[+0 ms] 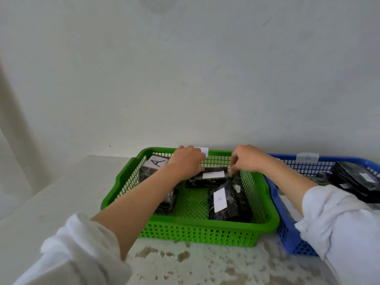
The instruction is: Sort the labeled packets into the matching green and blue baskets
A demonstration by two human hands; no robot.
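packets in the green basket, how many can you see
4 visible: one labeled A at back left, one under the left forearm, one gripped by both hands, one labeled A front right. The arms may hide more.

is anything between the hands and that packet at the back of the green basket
Nothing visible. Both hands, left and right, are already at the ends of the back packet, inside the green basket. The other packets lie nearer and off to the sides, clear of it.

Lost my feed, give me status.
Both hands, left hand and right hand, on a packet inside the green basket. Blue basket alongside. Nothing blocking.
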